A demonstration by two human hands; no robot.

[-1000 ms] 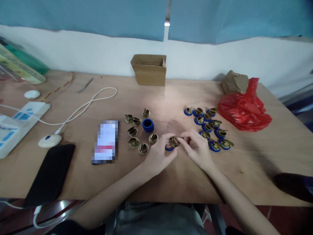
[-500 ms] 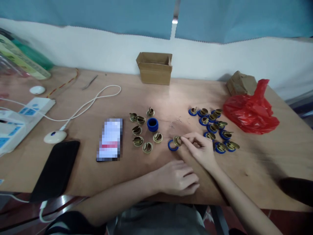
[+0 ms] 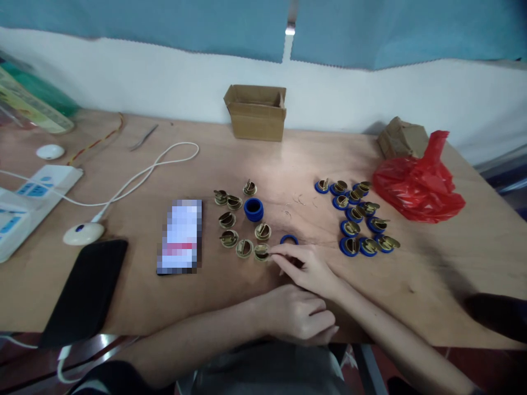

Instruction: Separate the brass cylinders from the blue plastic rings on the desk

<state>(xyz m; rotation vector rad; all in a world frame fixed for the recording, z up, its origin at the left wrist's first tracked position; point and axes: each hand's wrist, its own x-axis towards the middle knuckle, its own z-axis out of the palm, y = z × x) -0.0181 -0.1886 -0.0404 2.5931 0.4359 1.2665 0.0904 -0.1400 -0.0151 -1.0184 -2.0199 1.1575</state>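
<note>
My right hand (image 3: 307,266) pinches the edge of a round brass-coloured metal piece with a raised tab (image 3: 262,252), low over or on the table at the end of the left group. Just behind its fingers lies a single blue ring (image 3: 289,240), partly covered. My left hand (image 3: 298,314) rests at the table's front edge, its fingers curled in and the palm hidden. Several like metal pieces (image 3: 229,237) without blue rings lie at left around a stack of blue rings (image 3: 253,209). At right sit several metal pieces set in blue rings (image 3: 349,246).
A phone with a lit screen (image 3: 181,236) and a dark phone (image 3: 88,291) lie left, near a white cable (image 3: 154,167) and a power strip (image 3: 53,181). An open cardboard box (image 3: 257,118) stands at the back. At right are a red plastic bag (image 3: 420,189) and a brown package (image 3: 403,137).
My right hand has moved left with the metal piece, from over the blue ring to beside the left group. My left hand stays curled at the table edge. The view has shifted slightly.
</note>
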